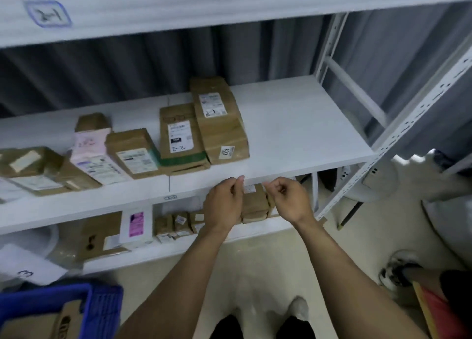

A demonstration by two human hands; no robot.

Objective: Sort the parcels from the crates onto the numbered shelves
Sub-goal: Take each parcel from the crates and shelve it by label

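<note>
My left hand point(224, 200) and my right hand point(288, 198) hover side by side just in front of the middle shelf's front edge point(281, 175). The fingers of both are loosely curled and hold nothing. Between and behind them a brown parcel point(255, 203) lies on the lower shelf. The middle shelf carries several brown parcels, one marked "2-2" point(178, 134), a longer one point(217, 119) beside it, and a pink one point(89, 149). A blue crate point(102, 303) at the bottom left holds a cardboard parcel point(63, 318).
The top shelf bears a handwritten "2-1" label point(47, 14). The lower shelf holds small parcels point(176, 223), a white mailer point(136, 223) and a brown box point(99, 234). A white shelf upright point(408, 124) stands at the right. Another person's shoe point(398, 272) is on the floor.
</note>
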